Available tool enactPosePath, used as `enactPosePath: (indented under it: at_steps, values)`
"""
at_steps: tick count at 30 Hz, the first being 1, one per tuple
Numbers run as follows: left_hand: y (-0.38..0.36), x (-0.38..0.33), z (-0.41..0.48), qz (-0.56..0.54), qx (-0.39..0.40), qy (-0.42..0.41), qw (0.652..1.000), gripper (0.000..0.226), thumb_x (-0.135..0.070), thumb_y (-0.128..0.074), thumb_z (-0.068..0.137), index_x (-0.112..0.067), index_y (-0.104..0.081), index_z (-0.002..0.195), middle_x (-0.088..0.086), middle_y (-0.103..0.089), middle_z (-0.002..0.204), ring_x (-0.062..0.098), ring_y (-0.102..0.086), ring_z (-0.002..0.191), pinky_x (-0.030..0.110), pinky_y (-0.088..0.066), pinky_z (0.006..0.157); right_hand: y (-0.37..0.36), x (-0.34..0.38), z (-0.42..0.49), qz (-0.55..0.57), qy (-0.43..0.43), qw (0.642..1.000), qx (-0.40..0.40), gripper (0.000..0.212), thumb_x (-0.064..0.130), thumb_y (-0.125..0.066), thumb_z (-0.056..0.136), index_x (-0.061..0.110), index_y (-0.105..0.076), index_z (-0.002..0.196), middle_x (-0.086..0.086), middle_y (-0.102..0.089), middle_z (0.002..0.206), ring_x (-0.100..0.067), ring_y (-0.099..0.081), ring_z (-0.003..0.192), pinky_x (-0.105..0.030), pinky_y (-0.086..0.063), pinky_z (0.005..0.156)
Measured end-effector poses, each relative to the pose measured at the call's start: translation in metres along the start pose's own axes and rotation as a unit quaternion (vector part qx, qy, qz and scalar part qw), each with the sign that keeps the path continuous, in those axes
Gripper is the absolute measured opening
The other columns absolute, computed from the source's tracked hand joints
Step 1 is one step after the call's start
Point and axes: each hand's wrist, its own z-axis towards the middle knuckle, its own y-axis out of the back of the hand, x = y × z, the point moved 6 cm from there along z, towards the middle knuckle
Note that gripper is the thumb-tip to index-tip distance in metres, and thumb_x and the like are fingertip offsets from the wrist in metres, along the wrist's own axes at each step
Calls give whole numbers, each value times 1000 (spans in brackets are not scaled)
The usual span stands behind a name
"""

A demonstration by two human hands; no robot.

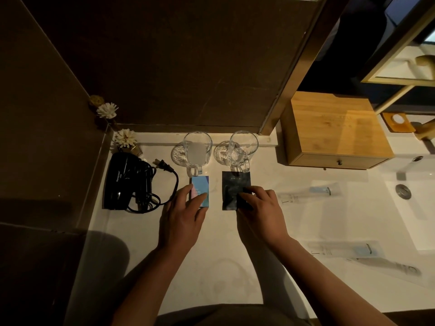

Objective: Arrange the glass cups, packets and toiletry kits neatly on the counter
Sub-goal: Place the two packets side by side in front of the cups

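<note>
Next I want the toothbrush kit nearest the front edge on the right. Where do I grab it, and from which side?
Judging by its pose, take the near toiletry kit across its narrow width near the middle, coming down from above with the right hand. It lies flat and long on the counter, so its ends offer little hold. A fingertip may need to lift one long edge first.

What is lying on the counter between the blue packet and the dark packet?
Nothing: in the head view, only bare white counter separates the blue packet under the left hand from the dark packet under the right hand.
</note>
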Motion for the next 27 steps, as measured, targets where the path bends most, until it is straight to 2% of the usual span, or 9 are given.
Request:
enactPosePath:
  at_steps: [27]
  values:
    - [0,0,0,11,-12,2,1000,42,-21,-75,83,-23,-63,123,11,-54,139,33,-56,120,49,-58,83,2,1,3,13,4,1000,-4,35,20,-71,87,17,-68,123,-7,-65,127,-30,-56,104,-29,-46,74]
